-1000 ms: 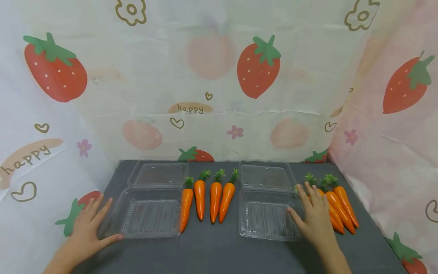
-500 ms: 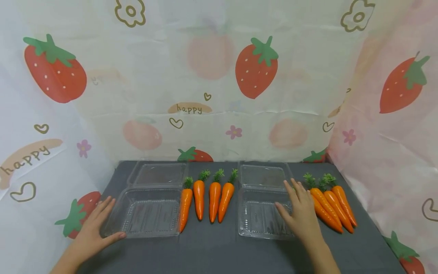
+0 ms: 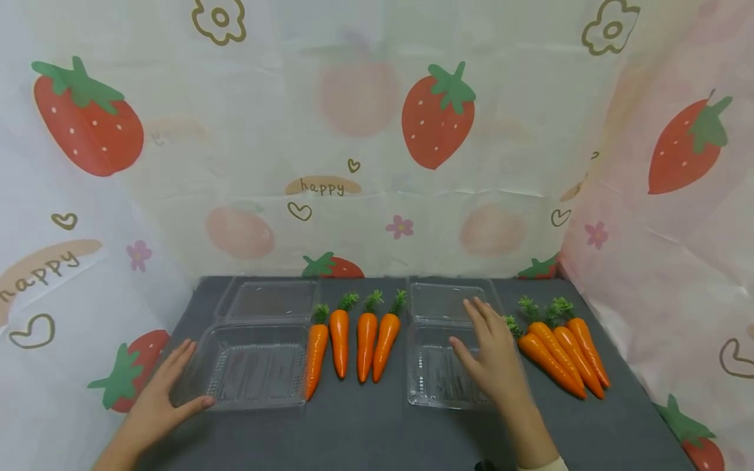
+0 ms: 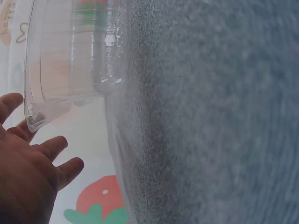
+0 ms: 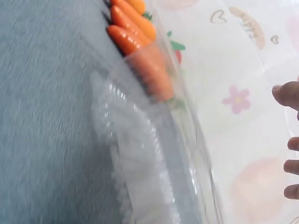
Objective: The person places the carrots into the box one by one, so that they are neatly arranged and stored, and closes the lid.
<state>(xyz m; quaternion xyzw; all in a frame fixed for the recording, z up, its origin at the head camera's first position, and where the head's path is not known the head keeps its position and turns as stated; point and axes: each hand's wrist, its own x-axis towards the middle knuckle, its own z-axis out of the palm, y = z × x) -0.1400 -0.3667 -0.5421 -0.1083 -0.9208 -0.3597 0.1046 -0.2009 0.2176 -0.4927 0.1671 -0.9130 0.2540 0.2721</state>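
Clear left container (image 3: 259, 369) sits lower left, left hand (image 3: 158, 402) spread beside it; right hand (image 3: 491, 353), also spread, hovers above right container (image 3: 432, 373).

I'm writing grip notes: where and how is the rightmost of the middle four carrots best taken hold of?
That carrot is probably best pinched from above, across its thick end below the leaves: it lies flat, tapering toward its near tip, with gaps on both sides.
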